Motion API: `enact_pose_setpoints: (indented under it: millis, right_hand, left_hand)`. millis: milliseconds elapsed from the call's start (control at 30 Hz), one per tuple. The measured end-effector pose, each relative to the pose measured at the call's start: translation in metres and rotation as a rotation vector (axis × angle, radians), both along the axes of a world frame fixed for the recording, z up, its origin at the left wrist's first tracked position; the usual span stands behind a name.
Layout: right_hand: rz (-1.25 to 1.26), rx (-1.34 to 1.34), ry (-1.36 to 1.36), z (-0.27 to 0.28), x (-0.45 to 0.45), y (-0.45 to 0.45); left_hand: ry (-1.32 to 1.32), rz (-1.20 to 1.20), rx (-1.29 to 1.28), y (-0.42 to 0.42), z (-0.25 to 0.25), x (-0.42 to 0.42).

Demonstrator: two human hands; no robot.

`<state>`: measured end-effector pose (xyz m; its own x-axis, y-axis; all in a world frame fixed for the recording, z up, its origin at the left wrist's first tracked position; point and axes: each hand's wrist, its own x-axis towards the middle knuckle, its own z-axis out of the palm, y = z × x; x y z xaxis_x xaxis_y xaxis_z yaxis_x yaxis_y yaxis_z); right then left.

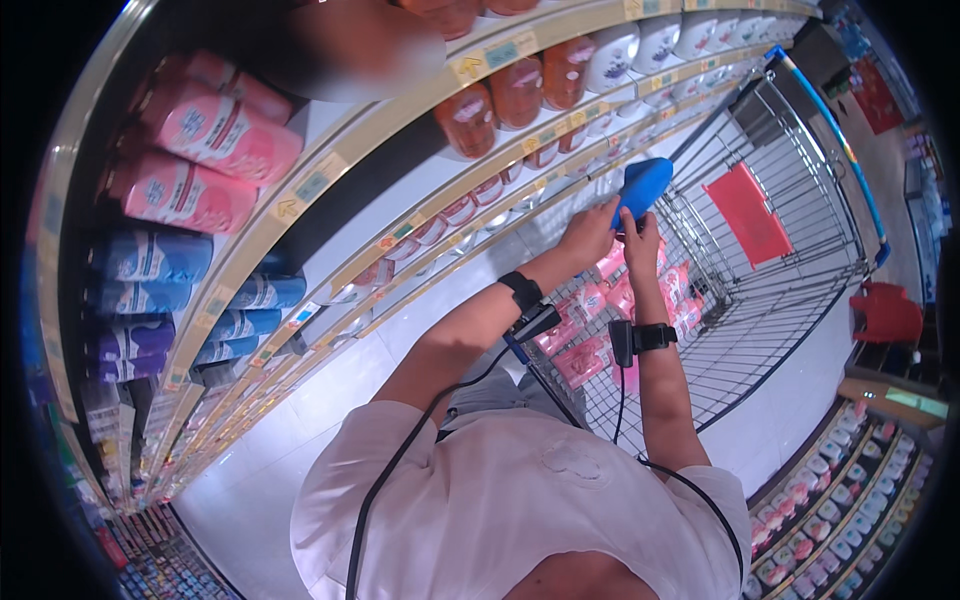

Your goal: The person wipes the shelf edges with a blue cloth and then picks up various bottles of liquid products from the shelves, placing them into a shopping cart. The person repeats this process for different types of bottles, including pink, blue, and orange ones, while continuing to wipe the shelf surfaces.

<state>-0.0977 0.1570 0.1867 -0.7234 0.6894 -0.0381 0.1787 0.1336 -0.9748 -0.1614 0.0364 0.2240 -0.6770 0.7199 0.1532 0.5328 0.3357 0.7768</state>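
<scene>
My left hand (589,236) and my right hand (642,246) are close together, both gripping a smooth blue item (645,187), perhaps a cloth. Its exact kind cannot be told. They hold it above the near end of a wire shopping cart (757,322). Below my hands, several pink bottles (581,307) lie in the cart's basket, partly covered by my right hand and forearm. Each wrist wears a black strap with a small box and a cable.
Store shelves (390,172) run along my left, with pink bottles (225,131), blue bottles (154,259) and amber bottles (517,90). The cart has a red flap (748,214) and a blue handle (844,142). A red chair (886,313) and another stocked shelf (832,502) stand right.
</scene>
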Motion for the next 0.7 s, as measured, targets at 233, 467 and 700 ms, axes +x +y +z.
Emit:
enact_pose_setpoints:
  millis: [233,467,700]
  right_hand:
    - [0.106,0.291,-0.013,0.110,0.022,-0.062]
    - [0.703,0.179,0.112,0.144,-0.002,-0.205]
    - [1.019,0.205,0.180,0.109,-0.131,-0.302]
  left_hand:
    - [0.010,-0.021,0.239,-0.083,0.067,0.008]
    - [0.016,0.176,0.448,-0.250,0.065,0.029]
    - [0.075,0.459,0.304,-0.375,0.068,0.015]
